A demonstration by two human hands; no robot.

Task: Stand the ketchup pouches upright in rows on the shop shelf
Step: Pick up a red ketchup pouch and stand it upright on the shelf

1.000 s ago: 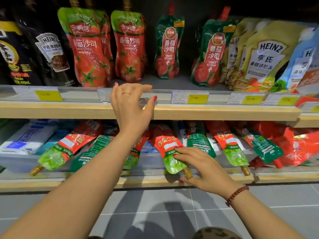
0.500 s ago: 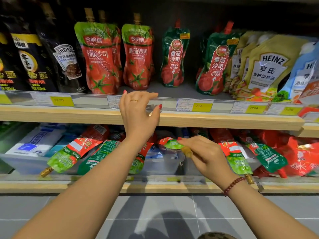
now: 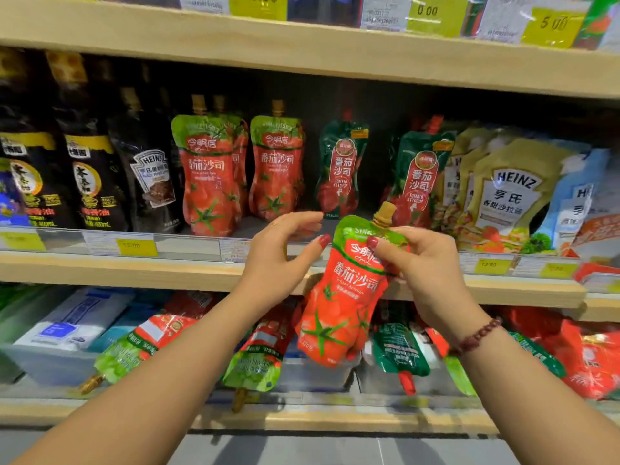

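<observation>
My right hand (image 3: 422,273) pinches the green top of a red ketchup pouch (image 3: 339,303) with a gold cap, holding it upright in front of the middle shelf's edge (image 3: 134,268). My left hand (image 3: 281,260) hovers just left of the pouch, fingers spread and relaxed, thumb near its top corner. On the middle shelf stand two rows of matching red pouches (image 3: 208,176) (image 3: 276,169). Two dark green ketchup pouches (image 3: 342,169) (image 3: 419,176) stand to their right. Several more pouches (image 3: 144,344) lie flat on the lower shelf.
Black sauce bottles (image 3: 90,182) fill the middle shelf's left end. Yellow-green Heinz salad dressing pouches (image 3: 506,196) and a blue pouch (image 3: 577,203) crowd its right end. White and blue packs (image 3: 73,320) lie at the lower left. Another shelf (image 3: 302,45) runs overhead.
My right hand has lifted the red pouch from the lower shelf up to the middle shelf's edge and turned it upright. My left hand left the shelf edge and moved beside it.
</observation>
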